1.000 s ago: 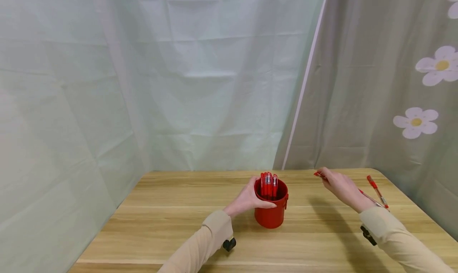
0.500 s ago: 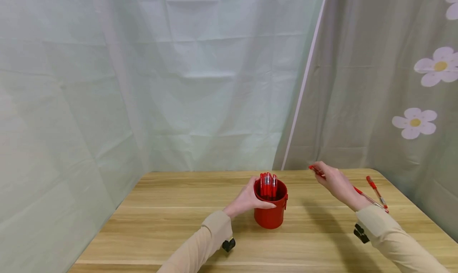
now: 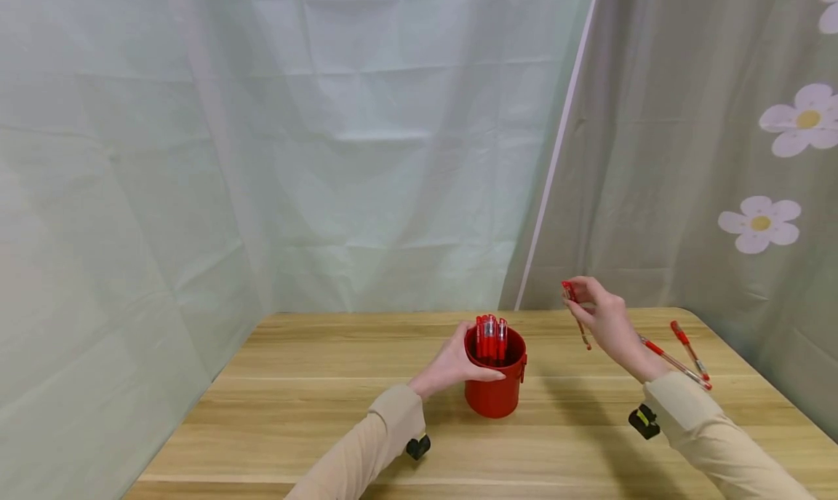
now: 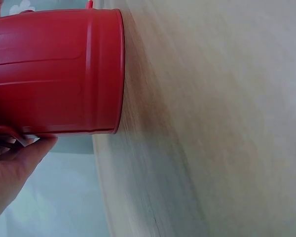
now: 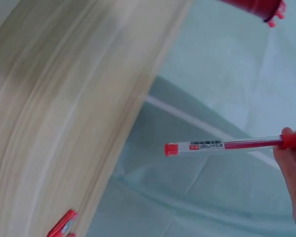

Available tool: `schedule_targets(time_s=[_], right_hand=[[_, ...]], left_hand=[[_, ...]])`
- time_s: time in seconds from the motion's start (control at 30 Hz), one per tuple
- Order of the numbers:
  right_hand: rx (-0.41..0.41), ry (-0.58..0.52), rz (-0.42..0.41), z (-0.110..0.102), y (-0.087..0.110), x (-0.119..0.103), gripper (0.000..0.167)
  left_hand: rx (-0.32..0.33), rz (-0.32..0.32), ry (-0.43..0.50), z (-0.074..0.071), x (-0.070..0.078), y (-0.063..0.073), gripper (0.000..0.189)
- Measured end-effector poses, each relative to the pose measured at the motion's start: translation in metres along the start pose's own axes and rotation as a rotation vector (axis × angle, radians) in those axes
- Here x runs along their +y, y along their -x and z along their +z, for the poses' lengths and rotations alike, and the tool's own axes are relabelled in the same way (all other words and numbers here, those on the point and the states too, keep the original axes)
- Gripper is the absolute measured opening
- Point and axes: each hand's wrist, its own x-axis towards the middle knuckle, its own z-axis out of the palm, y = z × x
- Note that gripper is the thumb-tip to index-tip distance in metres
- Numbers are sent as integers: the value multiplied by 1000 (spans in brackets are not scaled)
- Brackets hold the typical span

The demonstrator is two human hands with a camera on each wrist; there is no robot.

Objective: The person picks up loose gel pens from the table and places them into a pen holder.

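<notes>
A red metal bucket (image 3: 494, 394) stands upright on the table, with several red-capped pens (image 3: 489, 340) standing in it. My left hand (image 3: 455, 362) grips the bucket's rim from the left, thumb across its near side; the left wrist view shows the bucket's wall (image 4: 54, 69) close up. To the right, my right hand (image 3: 605, 322) pinches a clear pen (image 5: 207, 146) with red ends by its capped end. This pen hangs above the table, its other end pointing down. Two more pens lie near the right wrist, one red-capped pen (image 3: 677, 365) partly behind it and another pen (image 3: 689, 349) beyond.
The wooden table (image 3: 314, 413) spreads under both arms. A pale curtain (image 3: 393, 158) hangs along its back edge, and a grey flowered curtain (image 3: 668, 194) is behind the right side.
My right hand has risen and moved slightly left, and the pen in it has swung from slanted to nearly upright. The left hand and bucket have stayed in place.
</notes>
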Motion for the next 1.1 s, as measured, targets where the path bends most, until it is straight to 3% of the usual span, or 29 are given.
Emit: schedule_targets(time_s=[0.4,0.7,0.9,1.1], right_hand=[[116,-130,70,2,-10,-23,37],[132,-242,82,-3,-18,-51,35],[131,-326,165,-1,-23,-58,34],[133,-385,123,6,-28,-63,36]], left_hand=[[10,-18,-31,-1,1,1,73],[18,-8,-24,0,0,0,73],[30,-5,-45,0,-1,-1,75],[37,-2,-65,1,-2,-1,75]])
